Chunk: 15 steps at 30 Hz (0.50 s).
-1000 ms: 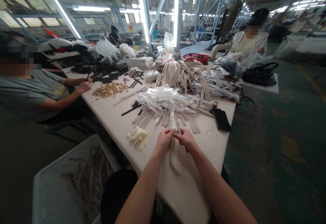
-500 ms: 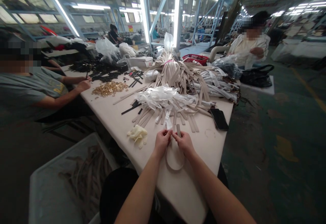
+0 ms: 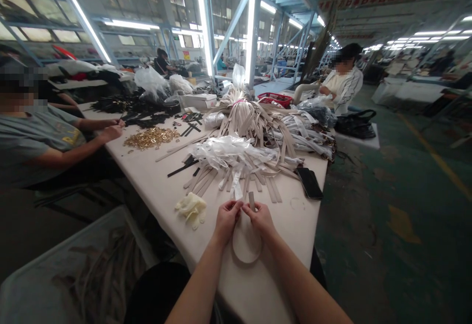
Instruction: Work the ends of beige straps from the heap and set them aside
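Note:
A beige strap (image 3: 248, 261) is bent into a hanging loop between my two hands, above the near part of the table. My left hand (image 3: 227, 220) pinches the strap on the loop's left side, with the fingertips close to a white plastic sleeve (image 3: 236, 186). My right hand (image 3: 260, 217) is closed on the other side, and a flat strap end (image 3: 251, 198) sticks up out of its fingers. The fingertips of both hands nearly meet, and what lies between them is too small to make out. Just beyond is a heap of beige straps (image 3: 241, 117), partly wrapped in clear plastic.
On the table (image 3: 291, 245) lie a pale yellow crumpled piece (image 3: 191, 209), a black phone-like object (image 3: 309, 183) and gold metal pieces (image 3: 151, 138). A bin (image 3: 125, 216) of straps stands lower left. One person (image 3: 47, 127) works at left, another (image 3: 342, 80) at far right.
The view has shifted, so the table and my hands sit lower and further left. My hands keep their pinch on the looped strap. The person at far right has changed arm position.

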{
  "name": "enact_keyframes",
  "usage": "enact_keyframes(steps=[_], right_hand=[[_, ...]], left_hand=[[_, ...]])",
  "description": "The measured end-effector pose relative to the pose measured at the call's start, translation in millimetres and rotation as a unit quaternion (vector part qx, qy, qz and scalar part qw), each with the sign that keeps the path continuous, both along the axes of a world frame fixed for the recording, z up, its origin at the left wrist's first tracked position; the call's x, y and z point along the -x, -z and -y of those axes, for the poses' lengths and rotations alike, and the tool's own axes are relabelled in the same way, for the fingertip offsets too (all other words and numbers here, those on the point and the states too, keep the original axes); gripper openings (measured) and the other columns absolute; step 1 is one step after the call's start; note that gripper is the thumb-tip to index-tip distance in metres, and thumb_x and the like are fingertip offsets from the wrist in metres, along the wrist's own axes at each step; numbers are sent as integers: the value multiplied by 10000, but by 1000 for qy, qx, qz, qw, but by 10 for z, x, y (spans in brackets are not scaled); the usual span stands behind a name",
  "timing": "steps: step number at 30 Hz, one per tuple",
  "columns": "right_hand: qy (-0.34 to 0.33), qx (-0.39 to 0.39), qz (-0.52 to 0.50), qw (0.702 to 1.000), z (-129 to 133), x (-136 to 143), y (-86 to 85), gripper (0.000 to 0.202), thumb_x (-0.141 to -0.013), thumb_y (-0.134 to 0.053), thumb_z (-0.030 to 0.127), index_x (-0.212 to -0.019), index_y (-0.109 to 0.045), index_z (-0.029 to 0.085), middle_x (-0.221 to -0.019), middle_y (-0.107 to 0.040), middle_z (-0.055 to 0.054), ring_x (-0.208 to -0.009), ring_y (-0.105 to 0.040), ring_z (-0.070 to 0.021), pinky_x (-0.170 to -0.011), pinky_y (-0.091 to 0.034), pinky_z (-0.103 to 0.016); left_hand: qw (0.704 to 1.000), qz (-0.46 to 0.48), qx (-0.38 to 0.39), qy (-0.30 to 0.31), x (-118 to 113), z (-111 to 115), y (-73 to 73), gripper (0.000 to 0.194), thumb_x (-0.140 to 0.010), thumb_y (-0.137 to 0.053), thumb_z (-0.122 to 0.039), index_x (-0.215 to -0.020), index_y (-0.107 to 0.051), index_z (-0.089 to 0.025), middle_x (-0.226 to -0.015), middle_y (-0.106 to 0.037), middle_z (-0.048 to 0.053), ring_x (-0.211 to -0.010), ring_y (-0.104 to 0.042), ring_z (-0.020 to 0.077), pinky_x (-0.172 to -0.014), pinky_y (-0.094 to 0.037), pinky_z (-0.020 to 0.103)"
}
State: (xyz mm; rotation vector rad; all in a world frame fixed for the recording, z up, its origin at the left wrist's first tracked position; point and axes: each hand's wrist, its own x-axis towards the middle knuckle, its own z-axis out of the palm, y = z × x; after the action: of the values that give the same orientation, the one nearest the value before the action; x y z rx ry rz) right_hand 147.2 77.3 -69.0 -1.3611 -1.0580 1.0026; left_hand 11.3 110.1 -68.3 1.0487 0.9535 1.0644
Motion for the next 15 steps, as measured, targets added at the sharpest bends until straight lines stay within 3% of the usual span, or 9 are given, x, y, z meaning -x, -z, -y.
enact_keyframes(steps=[8,15], right_hand=[[29,-5,-14,999,61,14,1,433,-757,-733,536,-740,-696,106,-577,-549,5,-535,-421,-114,-508,-320,-229],[15,-3,1,1000,48,40,-44,478,-782,-688,583,-746,-701,106,-603,-578,-7,-552,-454,-127,-512,-327,-232]], left_hand=[[999,15,0,42,11,2,1,388,-765,-746,-509,-767,-686,-126,-600,-536,-13,-508,-419,69,-485,-311,194],[997,31,21,67,34,-3,36,381,-763,-759,-490,-803,-709,-114,-609,-545,-4,-510,-426,67,-471,-301,189]])
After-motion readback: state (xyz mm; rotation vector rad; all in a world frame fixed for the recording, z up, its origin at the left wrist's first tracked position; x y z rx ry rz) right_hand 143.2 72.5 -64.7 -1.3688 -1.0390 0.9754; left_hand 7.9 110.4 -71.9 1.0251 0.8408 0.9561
